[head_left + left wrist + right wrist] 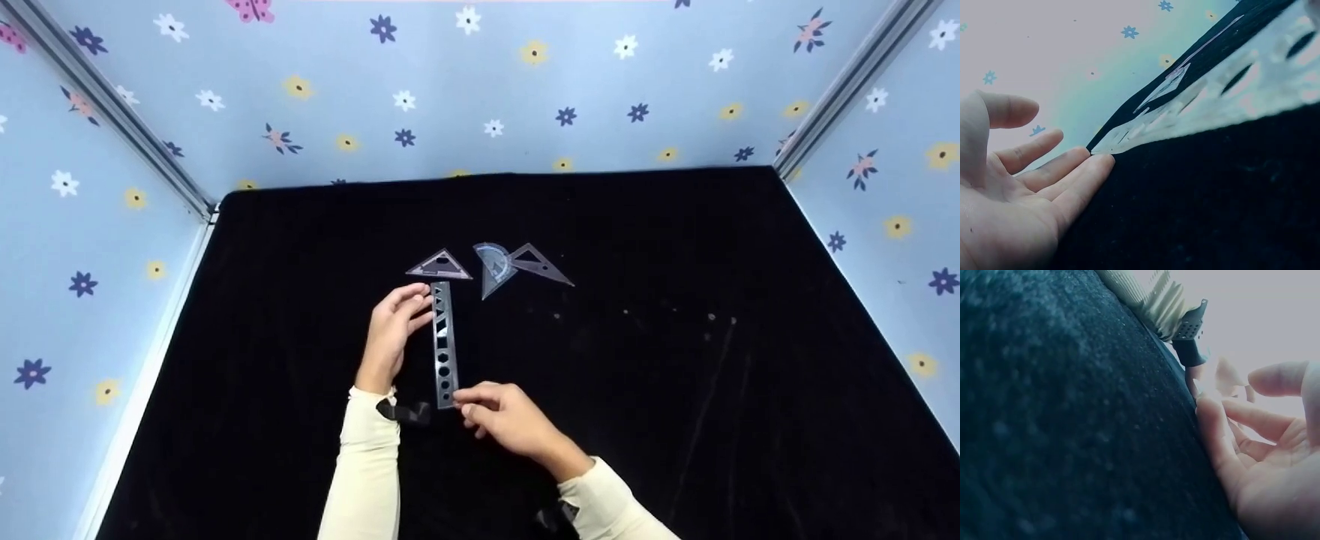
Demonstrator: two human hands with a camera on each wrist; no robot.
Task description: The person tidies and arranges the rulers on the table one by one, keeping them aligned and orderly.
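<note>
Ruler (443,345), clear with stencil holes, lying lengthwise on the black table (675,420), far end just below a triangle (440,265). Left hand (391,330) beside its upper part, fingers straight and relaxed, tips touching the edge, clamped on nothing. Right hand (504,416) at the near end, fingertips touching or pinching the tip; cannot tell which. Further out, a protractor (493,266) overlapping a second triangle (538,264). Likely risks: ruler skidding on the cloth under a one-sided push, or its far end knocking the triangle. Hard to make out: ruler markings, contact under the right fingers, and the wrist views, blurred and washed out.
</note>
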